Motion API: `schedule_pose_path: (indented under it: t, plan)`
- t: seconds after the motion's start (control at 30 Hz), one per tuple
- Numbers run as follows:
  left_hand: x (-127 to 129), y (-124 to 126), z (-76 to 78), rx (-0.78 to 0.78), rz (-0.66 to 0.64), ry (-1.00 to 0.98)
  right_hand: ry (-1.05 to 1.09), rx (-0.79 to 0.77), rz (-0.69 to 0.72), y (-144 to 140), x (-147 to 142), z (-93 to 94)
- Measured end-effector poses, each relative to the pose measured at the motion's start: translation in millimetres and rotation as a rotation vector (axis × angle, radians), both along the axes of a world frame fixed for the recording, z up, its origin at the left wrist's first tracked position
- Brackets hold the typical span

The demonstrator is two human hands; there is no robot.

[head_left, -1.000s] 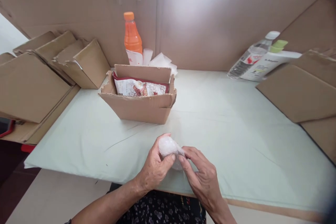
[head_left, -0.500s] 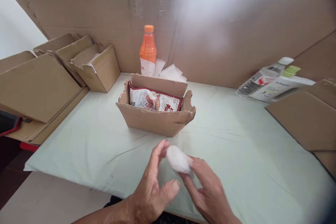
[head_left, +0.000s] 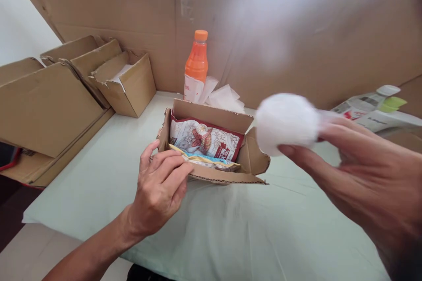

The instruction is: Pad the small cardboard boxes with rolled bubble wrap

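The right hand (head_left: 365,167) holds a rounded, whitish bundle of what looks like wrapped plastic film (head_left: 286,118) in the air, above the desk (head_left: 237,228) and to the right of an open-topped brown cardboard box (head_left: 214,112). Its fingers are closed to a pinch around the bundle's right end, the thumb on the near underside. The left hand (head_left: 158,184) has its fingers bent over the box's near rim, by the left corner, close together beside a flat blue-and-yellow packet (head_left: 211,160); whether they grip rim, packet or both, I cannot tell. Behind that packet leans a white printed pouch with a maroon border (head_left: 204,138). The bundle could slip or swing down, I judge, because it seems gripped only at one end and its surface looks smooth; the box could tip or its near wall bend if the left hand presses hard on the rim. The bundle's fat, round end points left, toward the box's side, and its narrower end runs right into the fingers, so its long axis lies roughly left to right, near level; blur hides finer detail.
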State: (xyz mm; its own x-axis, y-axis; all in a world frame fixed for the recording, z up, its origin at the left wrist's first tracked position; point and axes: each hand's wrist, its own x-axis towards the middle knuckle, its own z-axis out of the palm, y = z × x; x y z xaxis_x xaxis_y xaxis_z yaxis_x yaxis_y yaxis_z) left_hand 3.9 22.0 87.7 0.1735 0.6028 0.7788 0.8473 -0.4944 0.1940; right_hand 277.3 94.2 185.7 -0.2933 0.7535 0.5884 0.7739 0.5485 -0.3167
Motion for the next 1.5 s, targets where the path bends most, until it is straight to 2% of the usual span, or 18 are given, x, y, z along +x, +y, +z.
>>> schedule_pose_path:
  t: [0.07,0.13,0.27,0.4,0.5,0.57,0.63,0.7,0.77,0.83,0.87,0.9,0.97,1.07,1.17,1.27,1.37,1.5]
  plan:
    - [0.4,-6.2,-2.8,-0.014,-0.013,-0.013,-0.149,-0.025,0.173,25.4,-30.4,5.5]
    - [-0.1,-7.9,-2.8,-0.029,-0.025,-0.023,-0.392,-0.051,0.309,48.2,-59.8,-0.5]
    - [-3.0,-4.9,-1.4,-0.051,-0.039,-0.038,-0.862,-0.185,0.344,75.0,-112.7,-26.9]
    - [-5.1,-4.1,-1.8,-0.057,-0.051,-0.03,-1.0,-0.263,0.46,80.6,-146.1,-45.7]
    - [-4.9,-5.1,-0.7,-0.058,-0.05,-0.033,-1.006,-0.309,0.5,82.3,-150.7,-43.6]
    - [-5.8,-6.1,0.1,-0.038,-0.034,-0.073,-0.91,-0.308,0.508,81.4,-140.0,-32.1]
    - [-9.8,-7.0,-0.9,0.001,0.018,-0.147,-0.701,-0.223,0.478,75.5,-115.7,-15.7]
    - [-17.9,-6.9,-5.2,0.028,0.08,-0.263,-0.417,-0.097,0.34,63.5,-79.1,-2.3]
    - [-28.9,-5.2,-13.1,-0.025,0.114,-0.391,-0.132,-0.002,0.097,47.4,-36.7,-1.1]
    - [-39.7,-1.6,-23.5,-0.178,0.11,-0.514,0.081,0.005,-0.108,31.2,0.6,-17.8]
    - [-43.9,0.8,-29.1,-0.274,0.093,-0.577,0.15,-0.045,-0.141,24.1,14.1,-32.3]
    - [-46.9,3.5,-34.6,-0.372,0.067,-0.648,0.186,-0.119,-0.122,17.9,22.7,-49.4]
    - [-48.6,9.3,-44.5,-0.534,-0.03,-0.812,0.205,-0.279,0.025,8.4,25.3,-85.5]
    - [-43.3,17.4,-55.1,-0.645,-0.175,-1.008,0.267,-0.384,0.175,0.2,3.9,-122.4]
    - [-35.5,23.3,-60.0,-0.59,-0.174,-1.086,0.346,-0.408,0.183,-4.4,-17.7,-128.4]
    - [-24.3,26.9,-60.4,-0.52,-0.131,-1.115,0.344,-0.432,0.235,-10.3,-17.8,-121.9]
    - [-1.0,26.7,-58.8,-0.527,-0.138,-1.141,0.361,-0.402,0.211,-21.5,5.6,-123.4]
    - [39.4,15.1,-57.1,-0.623,-0.254,-1.151,0.412,-0.325,-0.035,-46.8,51.6,-140.1]
